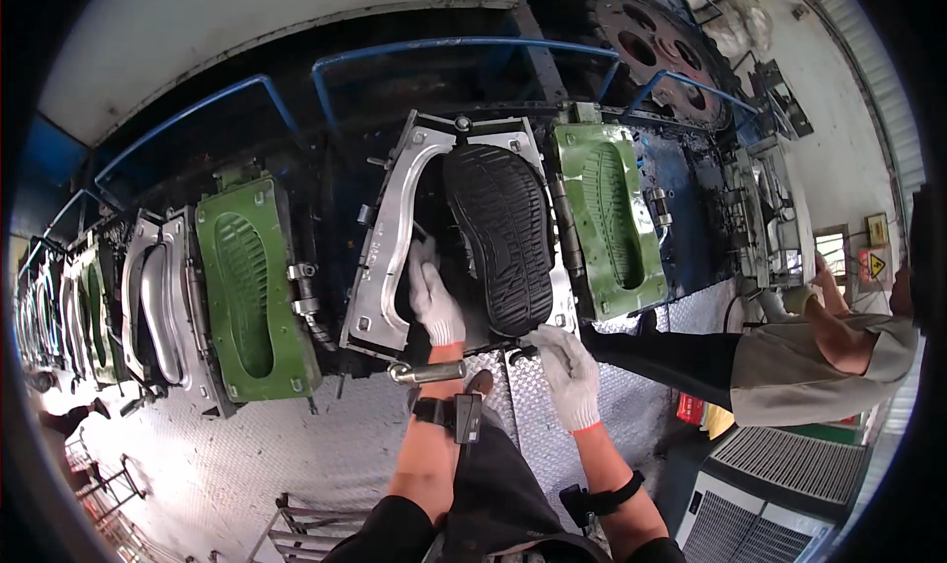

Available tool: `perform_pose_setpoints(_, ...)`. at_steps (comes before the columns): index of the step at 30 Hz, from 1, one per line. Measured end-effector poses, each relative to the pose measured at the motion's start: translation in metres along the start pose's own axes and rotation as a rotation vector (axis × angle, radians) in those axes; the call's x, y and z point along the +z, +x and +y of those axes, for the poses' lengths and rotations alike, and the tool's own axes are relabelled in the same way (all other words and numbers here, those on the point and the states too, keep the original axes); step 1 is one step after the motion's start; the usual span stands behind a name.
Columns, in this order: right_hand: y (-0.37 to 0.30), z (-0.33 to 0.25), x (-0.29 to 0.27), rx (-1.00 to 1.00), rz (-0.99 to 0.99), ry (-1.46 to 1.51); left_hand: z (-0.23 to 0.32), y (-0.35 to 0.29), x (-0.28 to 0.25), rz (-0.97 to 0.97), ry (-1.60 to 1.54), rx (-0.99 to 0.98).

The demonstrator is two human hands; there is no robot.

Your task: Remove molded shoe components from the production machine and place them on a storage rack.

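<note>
Black rubber shoe sole point(501, 236) sits in the open metal mould point(395, 238) at the middle of the machine line. White-gloved left hand point(434, 302) reaches into the mould just left of the sole, its fingers point(426, 263) stretched against the inner edge, grasping nothing I can make out. Right hand point(569, 374) hangs near the mould's lower right corner, fingers loosely curled and empty. Green mould plates point(252, 287) flank it. Another person point(809, 361) bends at the right.
</note>
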State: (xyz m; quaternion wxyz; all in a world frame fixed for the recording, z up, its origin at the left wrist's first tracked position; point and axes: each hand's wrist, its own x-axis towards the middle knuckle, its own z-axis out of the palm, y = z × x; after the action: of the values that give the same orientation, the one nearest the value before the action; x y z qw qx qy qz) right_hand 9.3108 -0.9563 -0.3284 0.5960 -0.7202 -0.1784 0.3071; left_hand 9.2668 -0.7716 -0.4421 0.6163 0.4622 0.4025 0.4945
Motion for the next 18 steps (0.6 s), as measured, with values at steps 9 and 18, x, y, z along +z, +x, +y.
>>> perform_pose_setpoints(9,0.04,-0.028,0.005,-0.616,-0.035,-0.693,-0.085,-0.038,-0.013,-0.183,0.292,-0.086)
perform_pose_setpoints(18,0.069,-0.038,0.049,-0.545,-0.131,-1.019,-0.13,-0.057,-0.067,-0.247,0.4,-0.258)
